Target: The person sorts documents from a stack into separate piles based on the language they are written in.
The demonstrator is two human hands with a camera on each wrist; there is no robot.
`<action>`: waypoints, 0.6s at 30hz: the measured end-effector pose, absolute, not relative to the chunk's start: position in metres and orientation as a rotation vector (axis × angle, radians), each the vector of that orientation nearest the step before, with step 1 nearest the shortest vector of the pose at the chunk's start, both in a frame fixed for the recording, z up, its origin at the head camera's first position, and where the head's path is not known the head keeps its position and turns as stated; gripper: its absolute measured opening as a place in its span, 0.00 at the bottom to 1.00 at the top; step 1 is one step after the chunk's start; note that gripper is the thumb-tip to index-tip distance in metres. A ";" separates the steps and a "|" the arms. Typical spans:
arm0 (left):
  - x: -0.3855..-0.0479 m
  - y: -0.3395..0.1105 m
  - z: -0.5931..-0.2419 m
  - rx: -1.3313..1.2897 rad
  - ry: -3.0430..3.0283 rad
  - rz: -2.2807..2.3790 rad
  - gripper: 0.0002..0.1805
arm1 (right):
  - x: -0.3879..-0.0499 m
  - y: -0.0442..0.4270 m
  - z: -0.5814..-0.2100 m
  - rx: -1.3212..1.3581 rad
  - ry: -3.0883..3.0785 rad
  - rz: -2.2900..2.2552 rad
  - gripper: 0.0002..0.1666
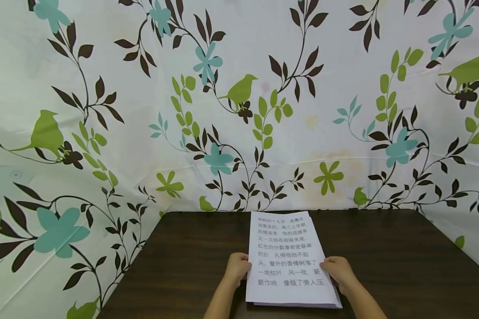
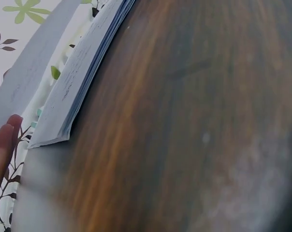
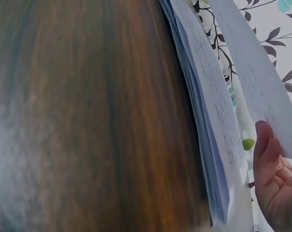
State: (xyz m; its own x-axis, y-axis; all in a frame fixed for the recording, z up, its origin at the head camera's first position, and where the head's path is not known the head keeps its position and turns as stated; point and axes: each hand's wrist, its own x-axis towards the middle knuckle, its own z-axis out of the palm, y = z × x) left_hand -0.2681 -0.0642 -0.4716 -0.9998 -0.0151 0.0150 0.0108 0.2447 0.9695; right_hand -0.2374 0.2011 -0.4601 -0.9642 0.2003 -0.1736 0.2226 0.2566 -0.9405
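Observation:
A white sheet printed with Chinese characters (image 1: 287, 259) is held up between both hands, tilted over a stack of paper. My left hand (image 1: 237, 268) pinches its left edge, and my right hand (image 1: 339, 271) pinches its right edge with curled fingers. The left wrist view has the raised sheet (image 2: 27, 72) at the left fingertips and, apart from it, the stack (image 2: 80, 72) on the table. In the right wrist view, the right hand (image 3: 279, 181) grips the sheet (image 3: 262, 72) beside the stack (image 3: 213, 106). The thumbs are partly hidden in the wrist views.
The dark brown wooden table (image 1: 183, 252) extends on both sides of the paper. Behind it hangs a white cloth (image 1: 239, 186) patterned with leaves, flowers and green birds, reaching the table's far edge.

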 end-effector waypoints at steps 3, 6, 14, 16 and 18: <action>-0.267 -0.067 -0.470 0.007 -2.459 -1.901 0.12 | -0.238 0.198 -0.458 0.396 2.476 -1.871 0.09; -0.266 -0.071 -0.467 0.005 -2.456 -1.889 0.12 | -0.238 0.195 -0.454 0.395 2.472 -1.890 0.09; -0.263 -0.085 -0.451 -0.002 -2.446 -1.854 0.12 | -0.241 0.179 -0.444 0.364 2.479 -1.929 0.09; -0.261 -0.090 -0.447 -0.008 -2.445 -1.850 0.12 | -0.243 0.175 -0.441 0.355 2.491 -1.930 0.09; -0.261 -0.095 -0.444 -0.016 -2.448 -1.840 0.12 | -0.244 0.170 -0.439 0.341 2.509 -1.913 0.09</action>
State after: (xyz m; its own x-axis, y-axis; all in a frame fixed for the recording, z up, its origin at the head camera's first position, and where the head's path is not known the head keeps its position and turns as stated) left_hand -0.2610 -0.0946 -0.4438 -0.9968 -0.0389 0.0696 0.0560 0.2791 0.9586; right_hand -0.2443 0.1698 -0.4392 -0.9765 0.1889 -0.1041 0.1504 0.2502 -0.9564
